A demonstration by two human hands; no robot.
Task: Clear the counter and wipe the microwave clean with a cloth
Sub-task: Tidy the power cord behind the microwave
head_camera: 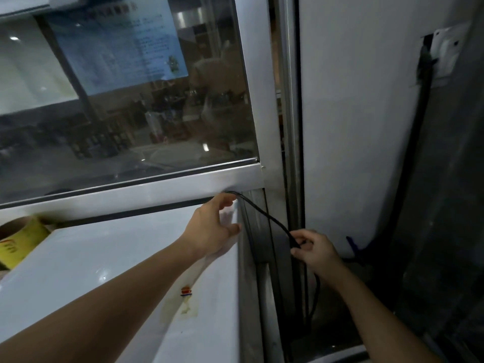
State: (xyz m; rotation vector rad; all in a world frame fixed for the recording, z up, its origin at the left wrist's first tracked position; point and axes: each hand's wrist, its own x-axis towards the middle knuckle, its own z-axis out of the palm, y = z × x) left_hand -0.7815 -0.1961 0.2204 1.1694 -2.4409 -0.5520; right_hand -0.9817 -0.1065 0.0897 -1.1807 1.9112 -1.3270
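hands: left (213, 226) outstretched, fingers loosely spread | right (313, 248) lower, fingers pinched

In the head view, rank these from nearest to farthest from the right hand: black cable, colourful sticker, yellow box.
1. black cable: pinched in the right hand.
2. colourful sticker: on the white top, lower left.
3. yellow box: far left edge.

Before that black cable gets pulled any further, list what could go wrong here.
1. The black cable runs from behind the white appliance into the right hand; it might snag in the narrow gap.
2. The left hand rests at the appliance's back corner by the window frame; fingers could get pinched.
3. The yellow box beside the appliance might get knocked.
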